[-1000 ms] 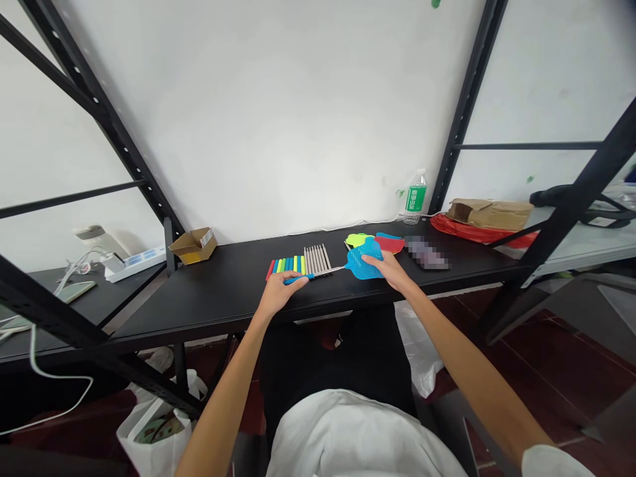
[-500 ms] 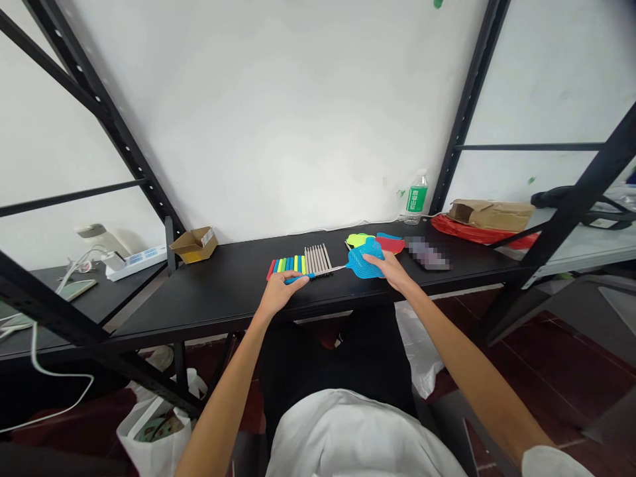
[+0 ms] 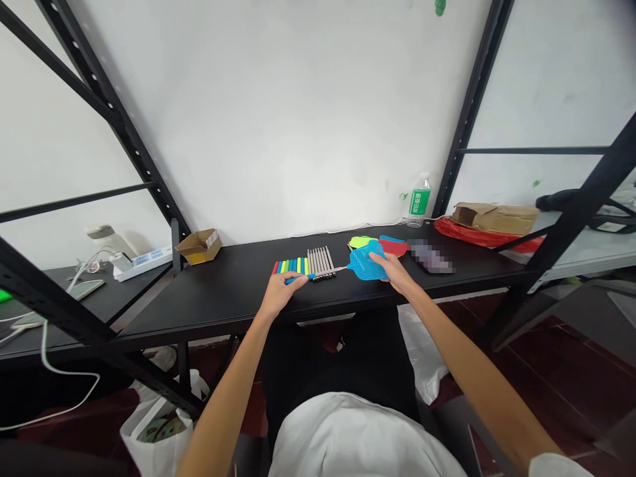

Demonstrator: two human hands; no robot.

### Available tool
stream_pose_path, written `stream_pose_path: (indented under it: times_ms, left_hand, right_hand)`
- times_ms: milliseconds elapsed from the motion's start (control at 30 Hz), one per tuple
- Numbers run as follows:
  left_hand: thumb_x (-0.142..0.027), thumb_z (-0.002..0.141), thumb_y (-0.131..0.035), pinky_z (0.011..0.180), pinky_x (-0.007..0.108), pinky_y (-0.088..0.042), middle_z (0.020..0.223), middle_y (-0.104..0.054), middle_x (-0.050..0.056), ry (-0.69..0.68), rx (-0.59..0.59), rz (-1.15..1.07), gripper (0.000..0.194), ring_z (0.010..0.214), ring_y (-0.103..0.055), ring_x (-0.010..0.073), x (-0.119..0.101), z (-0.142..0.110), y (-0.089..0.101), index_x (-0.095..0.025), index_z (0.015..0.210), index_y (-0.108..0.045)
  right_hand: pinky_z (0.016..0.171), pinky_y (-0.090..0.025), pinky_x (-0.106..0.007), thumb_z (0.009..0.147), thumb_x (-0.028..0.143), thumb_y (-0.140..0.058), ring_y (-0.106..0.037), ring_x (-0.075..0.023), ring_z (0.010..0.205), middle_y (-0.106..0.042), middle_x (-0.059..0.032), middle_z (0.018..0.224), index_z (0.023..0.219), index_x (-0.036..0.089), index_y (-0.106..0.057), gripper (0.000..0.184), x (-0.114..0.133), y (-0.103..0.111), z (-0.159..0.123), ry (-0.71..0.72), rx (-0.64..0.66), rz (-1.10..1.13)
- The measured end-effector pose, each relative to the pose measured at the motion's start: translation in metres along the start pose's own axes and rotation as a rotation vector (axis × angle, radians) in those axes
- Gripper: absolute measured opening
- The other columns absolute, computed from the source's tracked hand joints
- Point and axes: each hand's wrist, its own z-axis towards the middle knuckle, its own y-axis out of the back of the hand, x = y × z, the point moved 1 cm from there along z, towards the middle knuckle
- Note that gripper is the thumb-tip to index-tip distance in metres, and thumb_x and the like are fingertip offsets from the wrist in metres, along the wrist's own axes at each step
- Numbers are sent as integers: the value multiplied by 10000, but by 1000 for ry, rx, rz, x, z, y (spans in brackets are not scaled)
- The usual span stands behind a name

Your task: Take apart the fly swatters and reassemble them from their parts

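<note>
A blue fly swatter (image 3: 366, 262) is held level above the desk's front part. My left hand (image 3: 281, 291) is closed round its blue handle, and my right hand (image 3: 392, 270) pinches the mesh head at its right side. A thin metal rod joins handle and head. Behind my left hand lies a row of coloured handles (image 3: 292, 265) in red, yellow, green and blue. Beside them stand several slim metal rods (image 3: 320, 260) side by side. Behind the blue head lie more swatter heads: a yellow-green one (image 3: 361, 241) and a red one (image 3: 393, 247), with a blue edge showing.
The black desk (image 3: 209, 291) runs along a white wall. An open cardboard box (image 3: 199, 248) sits left, a power strip (image 3: 149, 260) beyond it. At right are a water bottle (image 3: 419, 202), a blurred flat item (image 3: 432, 257), and a carton (image 3: 497, 217) on red plastic. Black metal posts flank the desk.
The view has shifted slightly, moving the scene a little right and down. Both hands keep the same hold on the fly swatter.
</note>
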Motion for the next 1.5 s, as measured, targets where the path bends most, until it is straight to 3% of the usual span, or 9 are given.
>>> stream_pose_path:
  times_ms: [133,300,467,567,667,867,1033,1267,1500]
  left_hand:
    - [-601,746,-705,462,248,-353,519,-465,-47,28,-126,-203,527,436,-367,83,5,6,3,-133,984,-734]
    - [-527,824,-640,433,201,-340,590,-433,-55,-85,-386,-287,477,456,-366,68,2,12,41,-147,1110,-685]
    - [-433,891,-519,486,216,-400,621,-510,-23,-29,-615,-14,387,489,-452,104,15,7,95,-186,1133,-692]
    - [-346,903,-485,696,300,-487,669,-609,20,103,-740,294,320,662,-599,178,28,3,111,-224,1079,-722]
    - [-332,915,-468,848,400,-483,805,-685,70,235,-726,493,313,850,-646,263,36,2,112,-254,1082,-721]
    - [-415,925,-482,835,489,-498,1031,-701,146,389,-604,699,339,962,-646,353,34,0,100,-283,1143,-705]
    - [-430,906,-520,802,495,-509,1023,-711,172,381,-543,828,345,976,-650,390,35,-2,95,-256,1119,-727]
    - [-361,843,-629,803,447,-521,1097,-716,159,344,-535,909,283,1007,-651,374,43,-1,95,-222,1044,-773]
    - [-378,827,-619,784,464,-514,1089,-712,161,405,-519,906,331,1019,-635,391,44,0,94,-240,1097,-752]
  right_hand:
    - [411,-236,-260,773,700,-633,-304,-96,373,-413,65,436,775,228,-591,474,3,3,1,50,88,155]
    - [423,-231,-247,797,689,-615,-319,-89,395,-433,67,462,993,198,-632,528,2,5,2,52,102,180]
    - [433,-227,-235,820,629,-632,-338,-84,416,-454,57,479,1036,174,-642,504,-1,3,3,68,96,104]
    - [430,-225,-232,827,617,-627,-336,-81,417,-450,57,480,1035,169,-648,494,-1,3,3,77,97,92]
    - [426,-228,-230,831,607,-623,-342,-79,416,-451,56,484,1038,168,-653,487,-1,4,3,91,99,73]
    - [425,-223,-229,823,575,-633,-344,-78,414,-453,58,484,1031,159,-653,466,0,3,3,94,99,56]
    - [430,-219,-233,817,557,-647,-341,-83,421,-451,62,484,1018,161,-649,444,2,1,2,84,97,47]
    - [434,-226,-236,839,557,-627,-340,-89,436,-445,61,495,991,173,-649,414,0,2,2,116,113,-15]
    - [448,-283,-230,831,537,-624,-401,-100,449,-477,50,498,972,183,-647,382,-4,-2,3,123,105,-248]
